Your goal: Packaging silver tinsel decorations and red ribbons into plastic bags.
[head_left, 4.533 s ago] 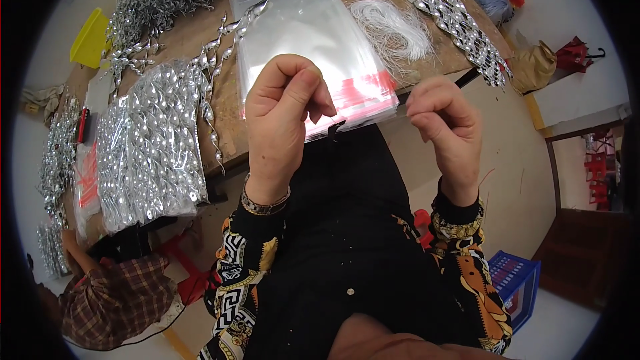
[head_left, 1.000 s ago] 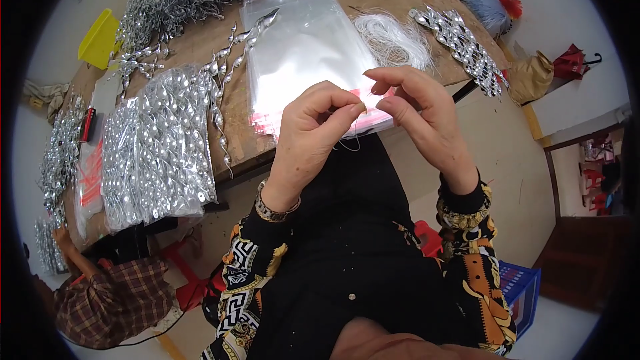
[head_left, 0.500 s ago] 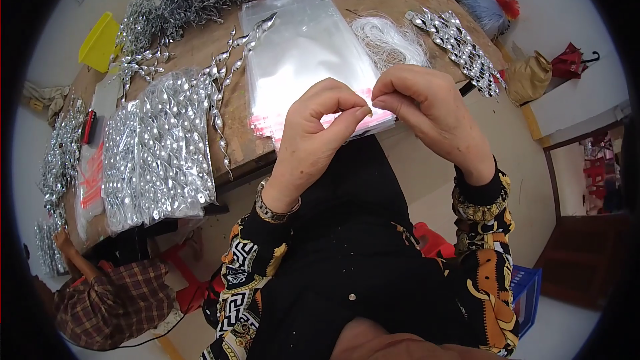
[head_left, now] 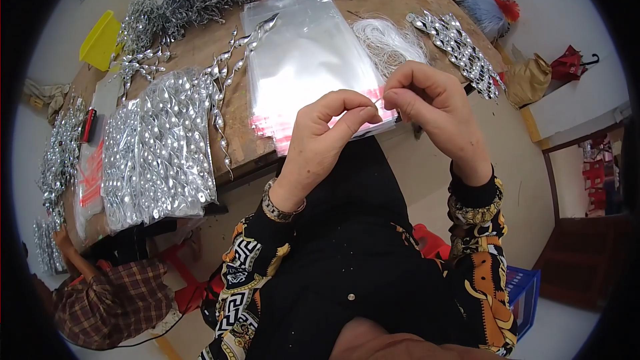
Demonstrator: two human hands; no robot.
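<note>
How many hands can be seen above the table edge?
2: the left hand and the right hand, fingertips meeting over the stack of clear bags. Others may be hidden.

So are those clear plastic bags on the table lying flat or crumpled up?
Flat: the clear bags lie spread in a smooth stack on the wooden table, red strips together at the near edge.

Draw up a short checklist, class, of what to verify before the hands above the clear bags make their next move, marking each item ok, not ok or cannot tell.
1. Left hand and right hand meet fingertip to fingertip: ok.
2. Thin white thread pinched between them: cannot tell, too fine to see clearly.
3. Stack of clear bags lies flat on the table edge, under the hands: ok.
4. Bundle of white strings lies beside the bags: ok.
5. Filled packets of silver ornaments lie apart, to the left: ok.
</note>
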